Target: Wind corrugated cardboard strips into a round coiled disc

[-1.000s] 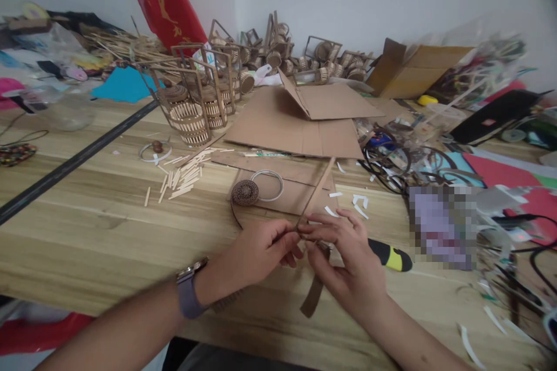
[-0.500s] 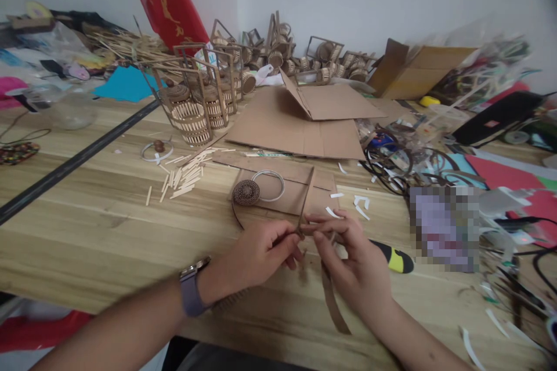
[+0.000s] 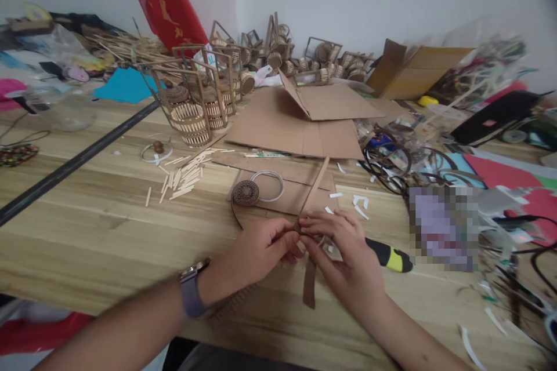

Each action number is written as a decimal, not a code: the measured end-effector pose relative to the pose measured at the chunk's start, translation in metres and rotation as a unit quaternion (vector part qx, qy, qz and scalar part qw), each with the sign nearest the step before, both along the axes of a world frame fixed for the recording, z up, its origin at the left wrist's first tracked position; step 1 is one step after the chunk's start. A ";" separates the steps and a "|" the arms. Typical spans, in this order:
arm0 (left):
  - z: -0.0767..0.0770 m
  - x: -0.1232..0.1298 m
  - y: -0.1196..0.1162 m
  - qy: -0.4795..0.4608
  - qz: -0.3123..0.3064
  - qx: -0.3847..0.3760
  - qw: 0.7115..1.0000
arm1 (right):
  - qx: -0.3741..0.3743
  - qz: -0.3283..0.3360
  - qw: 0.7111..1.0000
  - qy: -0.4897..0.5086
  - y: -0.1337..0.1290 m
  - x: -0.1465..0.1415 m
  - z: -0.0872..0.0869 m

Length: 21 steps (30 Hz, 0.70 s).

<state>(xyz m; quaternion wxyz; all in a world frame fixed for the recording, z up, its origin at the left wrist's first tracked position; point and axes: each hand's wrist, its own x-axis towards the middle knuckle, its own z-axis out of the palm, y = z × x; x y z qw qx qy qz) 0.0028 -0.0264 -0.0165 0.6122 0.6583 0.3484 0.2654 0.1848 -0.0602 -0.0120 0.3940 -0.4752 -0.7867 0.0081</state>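
My left hand (image 3: 267, 243) is closed in a pinch on a brown cardboard strip (image 3: 317, 184), thumb against the fingertips. Fingertip to fingertip with it, my right hand (image 3: 343, 249) also pinches the strip. One length points up and away from the fingers; another brown length (image 3: 309, 287) hangs below them. Whether these are one piece is hidden by the fingers. Just beyond lies a tight coil of corrugated cardboard (image 3: 246, 192), its tail running toward my left hand. A pale ring (image 3: 278, 194) rests beside the coil. Under my left wrist is a ridged strip (image 3: 232, 301).
A black-and-yellow handle (image 3: 398, 259) lies right of my right hand. Short wooden sticks (image 3: 185, 181) are scattered left of the coil. Small baskets (image 3: 191, 122) stand behind them. Flat cardboard (image 3: 287, 127) covers the middle back. Cluttered black loops (image 3: 391, 162) and a dark speaker (image 3: 496, 119) sit at right.
The upper strip end has swung right and away from me, showing more length. The hanging length has moved left. My right hand has shifted slightly left, closer to my left hand.
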 end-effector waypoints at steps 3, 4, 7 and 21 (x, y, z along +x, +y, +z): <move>0.000 0.000 -0.001 0.019 0.003 0.010 1.000 | -0.002 0.015 1.000 -0.008 0.000 0.001 -0.002; 0.000 -0.001 -0.001 0.026 0.004 0.016 1.000 | -0.003 0.017 1.000 -0.009 0.000 0.001 -0.002; 0.000 -0.001 -0.002 0.036 0.003 0.030 0.999 | -0.008 0.012 1.000 0.006 -0.001 0.001 -0.001; -0.002 0.002 0.001 -0.015 0.006 -0.019 1.000 | 0.010 0.007 1.000 0.025 -0.002 -0.003 0.001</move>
